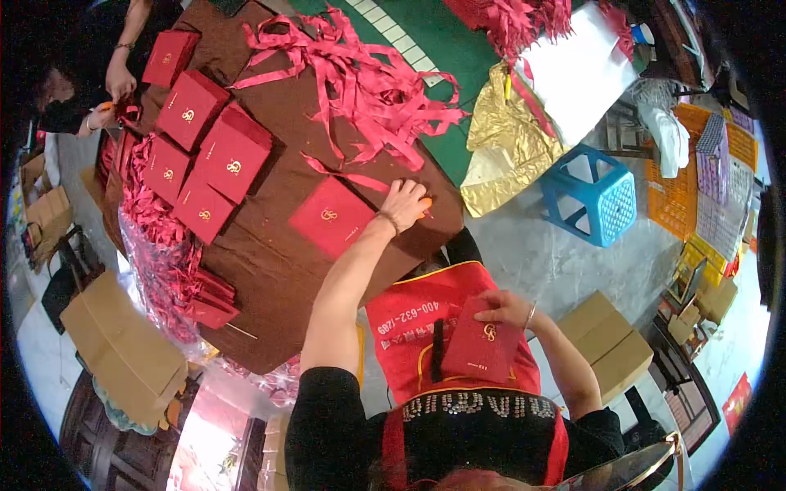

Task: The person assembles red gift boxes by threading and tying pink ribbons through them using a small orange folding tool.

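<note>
My left hand [403, 204] is on the brown cloth [286, 278] at the table's right side, its fingers closed round something orange [425, 207], mostly hidden. Beside it lies a red card with gold lettering [326, 217], a red ribbon [352, 176] running from above the card toward this hand. Lower right, my right hand [503, 311] grips the top edge of another red card [483, 348], held against the red apron [409, 315]. Stacks of similar red cards [235, 151] stand on the cloth's left part, and a loose heap of red ribbons [360, 90] lies at the top.
At the upper left a co-worker's hands [120, 82] hold a small orange item. Gold wrapping [503, 151] and a white sheet [577, 78] lie upper right. A blue stool [602, 196] and a cardboard box [602, 344] stand on the right; plastic-bagged ribbons [155, 270] are at the left.
</note>
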The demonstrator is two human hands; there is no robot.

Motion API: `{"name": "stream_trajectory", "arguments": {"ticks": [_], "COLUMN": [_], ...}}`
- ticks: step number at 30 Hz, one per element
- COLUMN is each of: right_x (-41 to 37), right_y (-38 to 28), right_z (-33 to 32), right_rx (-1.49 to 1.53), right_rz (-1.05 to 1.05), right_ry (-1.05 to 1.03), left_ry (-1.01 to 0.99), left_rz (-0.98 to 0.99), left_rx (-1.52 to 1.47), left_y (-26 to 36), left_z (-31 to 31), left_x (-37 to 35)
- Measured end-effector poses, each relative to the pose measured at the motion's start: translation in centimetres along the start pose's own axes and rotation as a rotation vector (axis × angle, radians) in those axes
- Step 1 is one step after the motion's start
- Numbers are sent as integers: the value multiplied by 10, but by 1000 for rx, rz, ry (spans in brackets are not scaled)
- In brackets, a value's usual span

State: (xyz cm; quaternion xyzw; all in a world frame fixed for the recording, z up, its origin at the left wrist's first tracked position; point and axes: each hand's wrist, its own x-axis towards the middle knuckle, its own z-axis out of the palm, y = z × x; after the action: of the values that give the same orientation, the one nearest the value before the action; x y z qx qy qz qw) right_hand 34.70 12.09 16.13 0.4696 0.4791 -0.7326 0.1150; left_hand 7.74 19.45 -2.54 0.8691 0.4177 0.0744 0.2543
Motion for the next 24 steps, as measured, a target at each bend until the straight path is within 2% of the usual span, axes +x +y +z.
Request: {"name": "stream_trajectory", "arguments": {"ticks": [2, 4, 5, 6, 7, 8, 9, 10, 11, 13, 15, 18, 19, 21, 22, 24], "right_x": [-5, -7, -11, -16, -19, -22, -23, -23, -26, -40, -42, -47, -57, -52, -48, -40], "right_y": [-33, -48, -59, -71, -84, -96, -102, -107, -117, -148, -159, -197, -219, -237, -242, -251], "right_z": [-16, -22, -25, -25, -24, -23, -21, -17, -8, 8, 29, 50, 58, 75, 84, 102], "right_rx": [47, 97, 141, 120, 24, -77, -81, -80, -156, -259, -329, -403, -503, -508, -511, -508], "right_rz": [125, 53, -24, -47, -176, -305, -244, -185, -228, -339, -492, -593, -552, -615, -655, -716], "right_ry": [-95, -92, -79, -53, -57, -48, -160, -271, -254, -204, -92, -37, -9, 30, 46, 74], "left_ry": [3, 31, 214, 267, 328, 403, 421, 483, 482, 511, 587, 651, 649, 604, 608, 784], "left_rz": [0, -364, -482, -460, -460, -531, -580, -547, -577, -653, -659, -651, -624, -714, -704, -437], "left_rx": [-63, -611, -908, -1024, -1307, -1334, -1437, -1467, -1409, -1597, -1623, -1586, -1568, -1258, -1252, -542], "left_y": [7, 18, 32, 38, 53, 71, 86, 93, 99, 120, 138, 153, 163, 189, 187, 184], "left_z": [-4, -25, -41, -55, -90, -128, -162, -180, -199, -240, -269, -281, -293, -313, -313, -311], "left_x": [-3, -5, -12, -21, -28, -34, -47, -60, -75, -102, -123, -158, -159, -173, -180, -191]}}
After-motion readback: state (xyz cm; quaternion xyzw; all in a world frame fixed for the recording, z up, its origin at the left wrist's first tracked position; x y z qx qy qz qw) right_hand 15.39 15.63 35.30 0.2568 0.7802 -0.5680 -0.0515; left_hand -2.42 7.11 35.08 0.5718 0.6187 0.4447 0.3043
